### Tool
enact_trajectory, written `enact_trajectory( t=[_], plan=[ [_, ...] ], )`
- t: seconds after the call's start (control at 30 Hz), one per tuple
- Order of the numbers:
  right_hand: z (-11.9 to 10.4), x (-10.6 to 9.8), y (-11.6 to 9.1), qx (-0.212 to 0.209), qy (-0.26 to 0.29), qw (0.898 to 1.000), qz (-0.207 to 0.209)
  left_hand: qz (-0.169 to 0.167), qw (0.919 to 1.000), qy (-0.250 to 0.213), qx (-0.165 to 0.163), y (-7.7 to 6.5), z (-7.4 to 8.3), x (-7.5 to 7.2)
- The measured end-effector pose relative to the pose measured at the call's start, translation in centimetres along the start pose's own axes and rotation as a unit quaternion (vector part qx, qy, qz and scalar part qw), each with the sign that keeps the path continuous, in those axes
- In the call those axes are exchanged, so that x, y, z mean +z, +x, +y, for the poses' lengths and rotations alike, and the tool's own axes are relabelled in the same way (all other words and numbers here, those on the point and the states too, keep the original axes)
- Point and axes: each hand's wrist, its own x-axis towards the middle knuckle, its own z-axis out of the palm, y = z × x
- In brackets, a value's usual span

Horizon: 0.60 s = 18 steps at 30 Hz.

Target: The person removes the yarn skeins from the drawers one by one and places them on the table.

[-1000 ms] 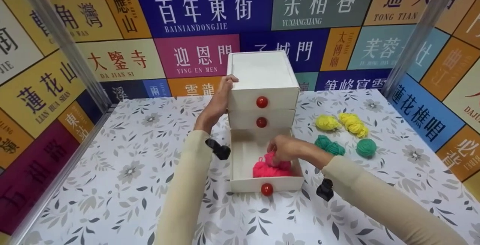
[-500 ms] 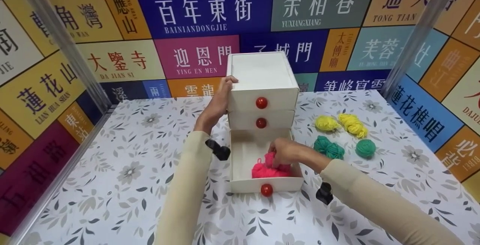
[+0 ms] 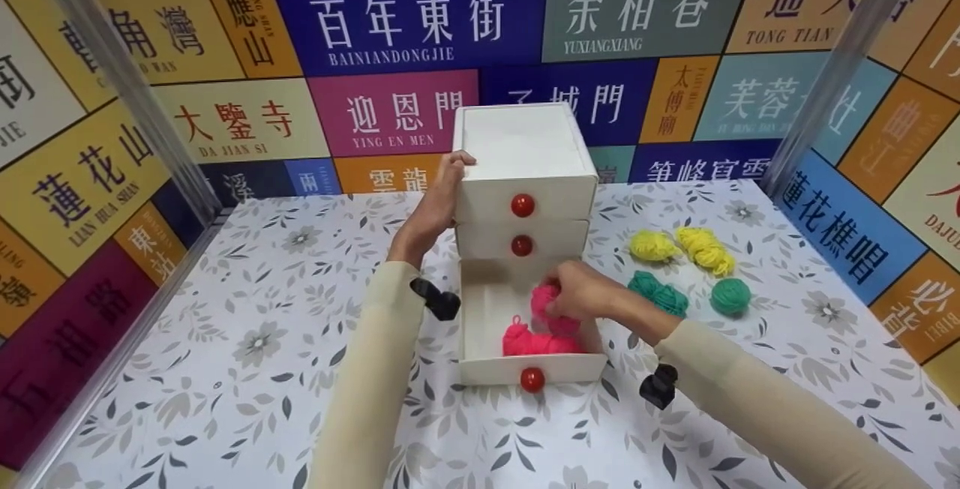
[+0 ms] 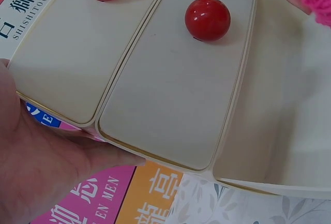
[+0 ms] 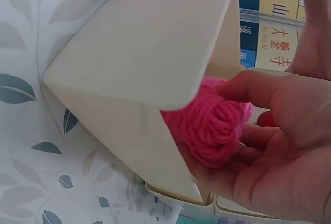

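My left hand [image 3: 444, 189] holds the upper left side of a small white drawer cabinet [image 3: 525, 140], fingertips over its top edge. In the left wrist view one digit of that hand lies along the cabinet's side. The bottom drawer [image 3: 480, 370] is pulled out, its red knob facing front. Inside the drawer, my right hand [image 3: 589, 292] grips a bright pink yarn ball [image 5: 214, 123] between thumb and fingers. Another pink yarn skein [image 3: 529, 342] lies at the drawer's front, below the held ball.
Right of the cabinet lie two yellow yarn skeins [image 3: 705, 250], a green yarn skein [image 3: 660, 294] and a round green ball [image 3: 730, 296]. The two upper drawers [image 4: 170, 79] are closed. Sign-patterned walls stand behind and beside the floral tabletop [image 3: 262, 324].
My right hand has lifted the pink yarn ball a little, up and back from the skein at the drawer's front. The left hand stays on the cabinet.
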Motion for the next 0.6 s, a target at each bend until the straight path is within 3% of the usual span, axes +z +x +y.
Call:
enact_trajectory(
  t=[0.27,0.43,0.6],
  plan=[
    [0.2,-0.9,-1.4,-0.024,0.038,0.998,0.037,0.001,0.9999,0.012,-0.005,0.0,0.1,0.0],
    [0.4,-1.5,-2.5,-0.011,0.094,0.995,0.039,0.000,0.9999,0.017,0.000,-0.1,0.1,0.0],
    [0.7,-1.6,-3.6,-0.024,0.123,0.991,0.047,0.000,0.9999,0.011,-0.002,0.0,0.0,0.0]
  ],
)
